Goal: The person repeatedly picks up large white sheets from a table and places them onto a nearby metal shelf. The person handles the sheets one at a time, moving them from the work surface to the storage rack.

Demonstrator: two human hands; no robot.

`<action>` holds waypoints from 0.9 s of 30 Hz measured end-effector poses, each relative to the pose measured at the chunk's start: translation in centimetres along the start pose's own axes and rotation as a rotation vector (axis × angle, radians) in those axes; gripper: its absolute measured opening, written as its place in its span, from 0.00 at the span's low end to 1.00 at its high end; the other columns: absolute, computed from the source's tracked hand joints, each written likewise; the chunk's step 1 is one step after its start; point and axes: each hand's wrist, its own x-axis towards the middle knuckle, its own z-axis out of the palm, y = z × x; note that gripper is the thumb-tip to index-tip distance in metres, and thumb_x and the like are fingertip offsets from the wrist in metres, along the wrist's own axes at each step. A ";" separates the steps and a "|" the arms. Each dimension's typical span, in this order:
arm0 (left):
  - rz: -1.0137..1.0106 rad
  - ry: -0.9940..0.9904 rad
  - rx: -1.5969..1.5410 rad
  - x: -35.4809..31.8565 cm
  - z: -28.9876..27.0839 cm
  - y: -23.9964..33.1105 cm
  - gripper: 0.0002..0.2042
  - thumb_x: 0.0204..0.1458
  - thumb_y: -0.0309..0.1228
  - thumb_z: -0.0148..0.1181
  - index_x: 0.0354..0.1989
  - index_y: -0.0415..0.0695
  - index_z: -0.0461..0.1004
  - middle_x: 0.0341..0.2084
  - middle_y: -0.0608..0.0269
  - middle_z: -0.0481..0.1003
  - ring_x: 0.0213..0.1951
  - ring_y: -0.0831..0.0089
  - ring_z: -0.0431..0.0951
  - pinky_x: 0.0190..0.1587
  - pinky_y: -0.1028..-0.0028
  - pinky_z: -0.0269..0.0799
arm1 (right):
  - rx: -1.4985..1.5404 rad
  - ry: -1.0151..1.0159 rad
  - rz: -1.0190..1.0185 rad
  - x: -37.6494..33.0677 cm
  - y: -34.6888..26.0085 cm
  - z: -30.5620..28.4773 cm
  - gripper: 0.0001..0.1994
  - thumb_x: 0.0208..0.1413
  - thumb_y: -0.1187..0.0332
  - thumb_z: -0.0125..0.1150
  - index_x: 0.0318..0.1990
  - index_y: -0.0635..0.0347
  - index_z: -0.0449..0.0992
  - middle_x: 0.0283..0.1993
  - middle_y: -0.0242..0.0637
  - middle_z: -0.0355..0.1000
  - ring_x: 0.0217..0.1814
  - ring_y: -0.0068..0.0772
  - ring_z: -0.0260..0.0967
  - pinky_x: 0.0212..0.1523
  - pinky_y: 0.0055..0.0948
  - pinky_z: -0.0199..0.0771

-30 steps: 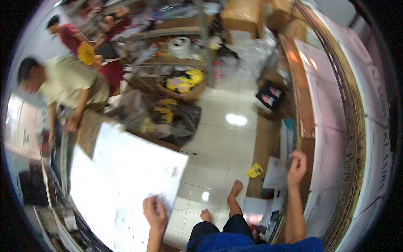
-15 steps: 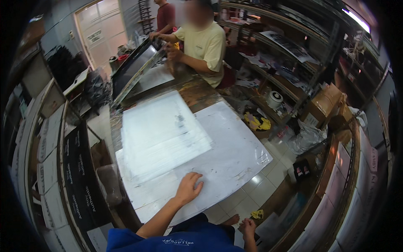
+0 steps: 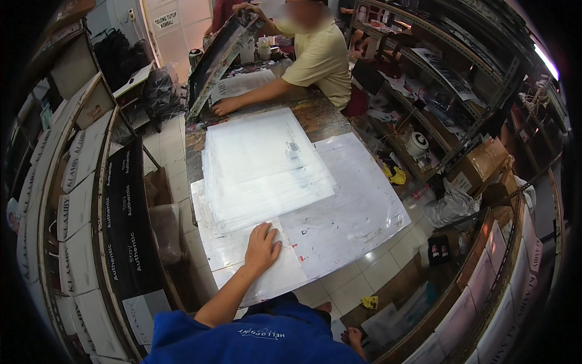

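White sheet (image 3: 267, 276) under left hand (image 3: 262, 246)

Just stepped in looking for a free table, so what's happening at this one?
The person in the blue shirt rests the left hand flat on a clear plastic sheet spread over the wooden table, beside a stack of white translucent sheets. The right hand is out of view. Across the table, a co-worker in a yellow shirt holds a tilted dark-framed screen.

A big thin see-through plastic sheet (image 3: 339, 212) lies flat on the wooden table (image 3: 315, 115), with a thick stack of clear sheets (image 3: 264, 167) on top of it
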 end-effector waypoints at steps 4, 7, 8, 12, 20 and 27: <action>-0.013 -0.006 0.017 0.0 0.2 0.0 0.18 0.45 0.30 0.60 0.46 0.37 0.70 0.51 0.45 0.66 0.56 0.49 0.63 0.59 0.57 0.59 | 0.023 0.086 -0.009 -2.2 -2.2 3.2 0.05 0.60 0.71 0.50 0.33 0.62 0.63 0.25 0.38 0.62 0.21 0.30 0.62 0.18 0.32 0.63; -0.008 0.002 0.014 0.2 0.1 0.2 0.18 0.45 0.29 0.60 0.46 0.37 0.70 0.50 0.45 0.66 0.56 0.49 0.63 0.58 0.58 0.60 | -0.046 0.140 0.003 -4.2 -4.1 4.9 0.05 0.61 0.72 0.49 0.34 0.62 0.63 0.26 0.38 0.61 0.20 0.28 0.60 0.18 0.32 0.60; -0.008 0.006 0.009 0.3 0.1 0.2 0.18 0.45 0.29 0.60 0.45 0.37 0.70 0.50 0.45 0.66 0.56 0.49 0.63 0.58 0.58 0.60 | -0.079 0.142 0.004 -3.8 -3.9 4.9 0.05 0.61 0.71 0.49 0.36 0.63 0.64 0.26 0.39 0.62 0.21 0.29 0.61 0.18 0.31 0.61; -0.028 0.026 -0.023 0.2 0.3 -0.1 0.17 0.46 0.29 0.60 0.44 0.37 0.71 0.49 0.46 0.67 0.55 0.51 0.64 0.58 0.59 0.60 | -0.100 0.079 -0.037 -2.8 -3.1 4.1 0.05 0.60 0.70 0.50 0.37 0.62 0.65 0.28 0.38 0.64 0.23 0.31 0.65 0.21 0.32 0.66; -0.060 0.089 -0.158 2.9 -0.1 1.6 0.16 0.46 0.26 0.60 0.44 0.37 0.72 0.43 0.51 0.71 0.47 0.56 0.70 0.50 0.62 0.64 | -0.097 0.172 -0.033 -3.4 -3.7 3.5 0.08 0.60 0.66 0.53 0.37 0.62 0.66 0.30 0.37 0.67 0.28 0.32 0.70 0.28 0.32 0.73; 0.199 0.102 -0.010 6.8 0.1 5.0 0.16 0.44 0.26 0.63 0.44 0.41 0.72 0.37 0.59 0.71 0.40 0.63 0.69 0.40 0.65 0.62 | -0.053 0.186 -0.060 -4.0 0.3 1.5 0.08 0.60 0.67 0.52 0.39 0.63 0.67 0.30 0.38 0.68 0.26 0.32 0.70 0.23 0.28 0.71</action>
